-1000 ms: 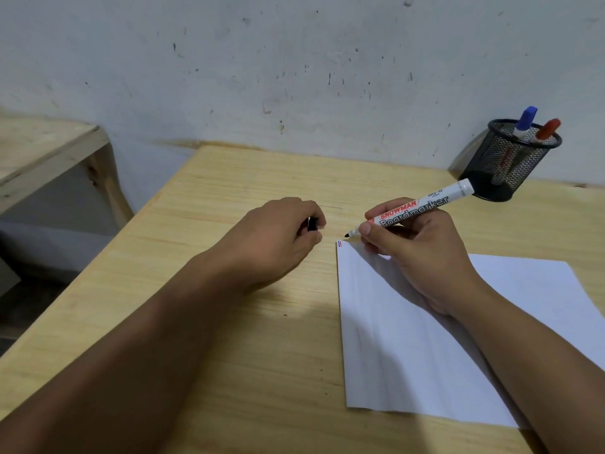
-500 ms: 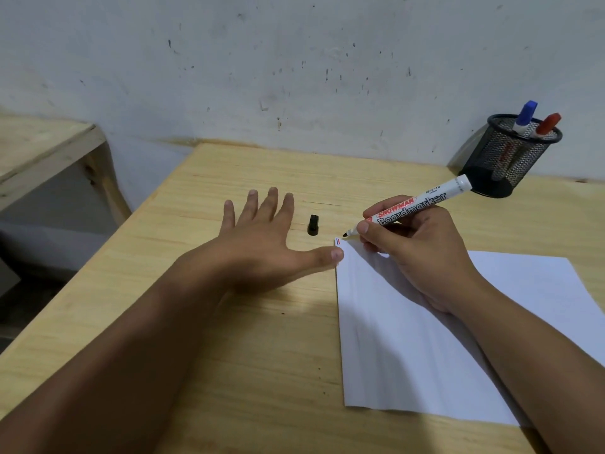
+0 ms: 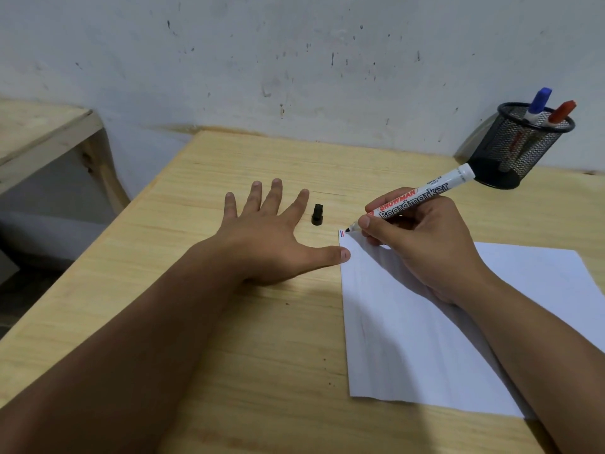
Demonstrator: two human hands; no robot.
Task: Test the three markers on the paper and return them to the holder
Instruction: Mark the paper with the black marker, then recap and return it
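Note:
My right hand [image 3: 422,244] grips an uncapped white board marker [image 3: 415,199], its black tip touching the top left corner of the white paper [image 3: 425,339], beside small red and blue marks. The marker's black cap [image 3: 317,214] lies on the wooden table just left of the tip. My left hand [image 3: 271,234] lies flat with fingers spread, its thumb touching the paper's left edge. A black mesh holder [image 3: 510,149] at the back right holds a blue-capped marker [image 3: 538,101] and a red-capped marker [image 3: 561,112].
The wooden table [image 3: 229,355] stands against a scuffed white wall. A second wooden surface [image 3: 39,132] sits lower at the far left, with a gap to the floor between them.
My left hand set the black cap down on the table and spread flat, its thumb coming to the paper's edge. The marker tip came down onto the paper's corner.

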